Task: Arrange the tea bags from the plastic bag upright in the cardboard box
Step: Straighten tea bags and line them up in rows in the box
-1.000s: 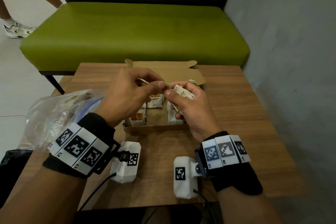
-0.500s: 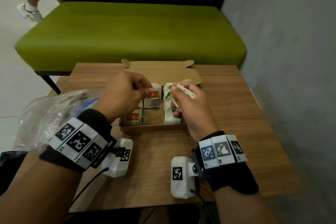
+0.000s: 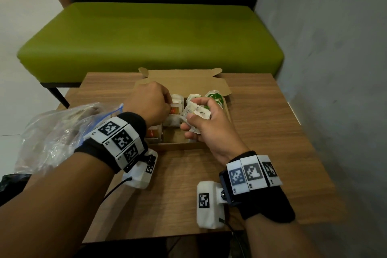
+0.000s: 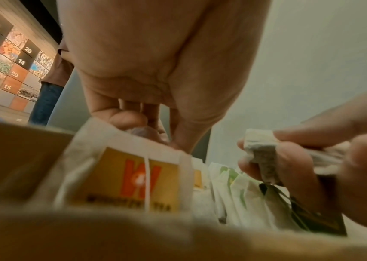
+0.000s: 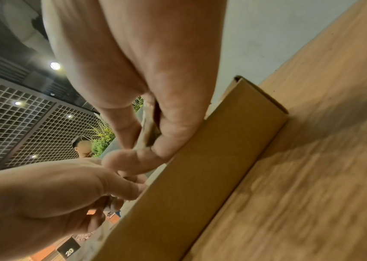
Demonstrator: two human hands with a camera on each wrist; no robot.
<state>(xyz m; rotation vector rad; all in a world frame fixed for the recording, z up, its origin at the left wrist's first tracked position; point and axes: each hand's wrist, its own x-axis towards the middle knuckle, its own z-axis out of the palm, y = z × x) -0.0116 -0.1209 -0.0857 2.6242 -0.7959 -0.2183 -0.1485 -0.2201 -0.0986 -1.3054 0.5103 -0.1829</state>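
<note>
The open cardboard box (image 3: 182,81) sits mid-table with orange-labelled tea bags (image 3: 174,110) upright on its left and green-labelled tea bags (image 3: 215,97) at its back right. My left hand (image 3: 165,102) reaches into the left back of the box. In the left wrist view its curled fingers (image 4: 131,120) pinch the top edge of an orange-labelled tea bag (image 4: 129,180). My right hand (image 3: 194,117) hovers over the right side of the box and grips a small bunch of white speckled tea bags (image 3: 198,111), also seen in the right wrist view (image 5: 148,130). The clear plastic bag (image 3: 58,132) lies left of the box.
The wooden table (image 3: 251,153) ends close to a grey wall (image 3: 335,69) on the right. A green bench (image 3: 150,37) stands behind it. A person's legs (image 4: 48,98) show far off in the left wrist view.
The hands parted from a shared pinch above the box. My left hand went down into the box's left side onto the orange tea bags. My right hand kept its bunch and dropped slightly.
</note>
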